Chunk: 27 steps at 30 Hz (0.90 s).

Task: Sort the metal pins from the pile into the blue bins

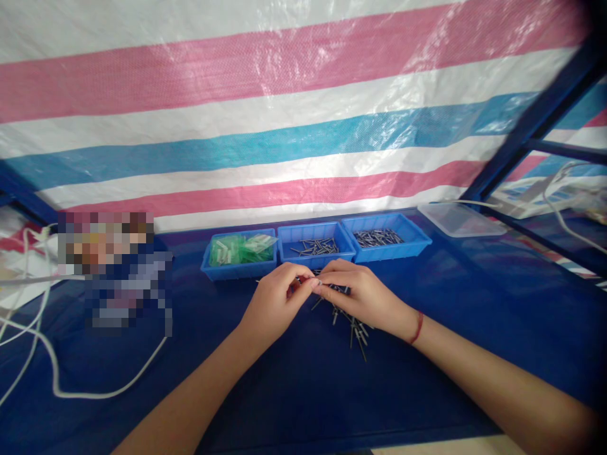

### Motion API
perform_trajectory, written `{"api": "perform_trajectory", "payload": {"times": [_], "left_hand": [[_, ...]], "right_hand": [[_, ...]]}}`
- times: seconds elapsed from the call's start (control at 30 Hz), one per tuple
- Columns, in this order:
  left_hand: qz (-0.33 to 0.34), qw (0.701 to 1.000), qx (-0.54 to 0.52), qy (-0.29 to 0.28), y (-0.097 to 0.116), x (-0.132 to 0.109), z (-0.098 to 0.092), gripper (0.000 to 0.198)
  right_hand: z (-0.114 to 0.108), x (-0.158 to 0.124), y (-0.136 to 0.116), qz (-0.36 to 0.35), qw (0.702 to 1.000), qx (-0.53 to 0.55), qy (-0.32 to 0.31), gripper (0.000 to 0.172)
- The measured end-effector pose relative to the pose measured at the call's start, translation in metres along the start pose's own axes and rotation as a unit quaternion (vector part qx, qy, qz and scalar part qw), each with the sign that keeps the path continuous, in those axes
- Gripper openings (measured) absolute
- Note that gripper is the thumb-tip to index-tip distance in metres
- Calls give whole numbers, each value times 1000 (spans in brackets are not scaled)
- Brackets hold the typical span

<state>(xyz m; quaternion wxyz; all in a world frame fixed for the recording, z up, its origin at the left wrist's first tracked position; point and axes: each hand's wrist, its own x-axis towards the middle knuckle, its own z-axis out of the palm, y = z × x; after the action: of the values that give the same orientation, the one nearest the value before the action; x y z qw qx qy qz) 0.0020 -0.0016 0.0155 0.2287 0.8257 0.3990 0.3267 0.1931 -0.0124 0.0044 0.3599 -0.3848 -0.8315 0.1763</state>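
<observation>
My left hand (277, 298) and my right hand (361, 296) meet fingertip to fingertip over the blue table (303, 385), both pinched on a small metal pin (313, 282) held between them. A loose heap of thin dark metal pins (353, 325) lies on the table under and just in front of my right hand. A red string circles my right wrist. Behind my hands stand three blue trays: the left tray (237, 270) holds green and clear plastic pieces, the middle tray (315, 253) a few metal pins, the right tray (386, 249) many metal pins.
A white cable (95, 393) loops over the table's left side. A clear plastic lid (461, 219) lies at the back right beside a dark blue frame post (531, 126). A striped pink, blue and white tarp (284, 126) forms the back wall. A blurred-out patch sits at the left.
</observation>
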Motion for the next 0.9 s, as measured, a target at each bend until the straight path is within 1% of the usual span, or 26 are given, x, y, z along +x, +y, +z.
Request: {"api": "perform_trajectory", "payload": {"times": [0.17, 0.37, 0.47, 0.57, 0.63, 0.7, 0.73, 0.8, 0.9], "left_hand": [[-6, 1000, -10, 23, 1, 2, -3, 13], [13, 1000, 14, 14, -2, 3, -6, 13], [34, 999, 38, -6, -5, 3, -5, 13], [44, 996, 60, -40, -7, 3, -4, 15], [37, 994, 84, -66, -8, 2, -2, 18], [23, 989, 116, -91, -8, 1, -1, 20], [18, 985, 134, -104, -9, 0, -1, 21], [14, 977, 171, -127, -10, -1, -1, 24], [19, 965, 214, -152, -12, -1, -2, 23]], "right_hand": [[-3, 1, 1, 20, 999, 43, 25, 18], [-8, 2, 1, 24, 996, 57, 68, 16], [-9, 2, -1, 30, 994, 60, 91, 14], [-8, 2, -3, 24, 995, 54, 82, 12], [-8, 3, -3, 19, 996, 44, 71, 15], [-11, 3, -1, 25, 996, 27, 78, 19], [-15, 4, 2, 34, 995, 12, 93, 20], [-26, 4, 11, 62, 987, -32, 143, 20], [-50, 3, 30, 123, 955, -119, 241, 19]]}}
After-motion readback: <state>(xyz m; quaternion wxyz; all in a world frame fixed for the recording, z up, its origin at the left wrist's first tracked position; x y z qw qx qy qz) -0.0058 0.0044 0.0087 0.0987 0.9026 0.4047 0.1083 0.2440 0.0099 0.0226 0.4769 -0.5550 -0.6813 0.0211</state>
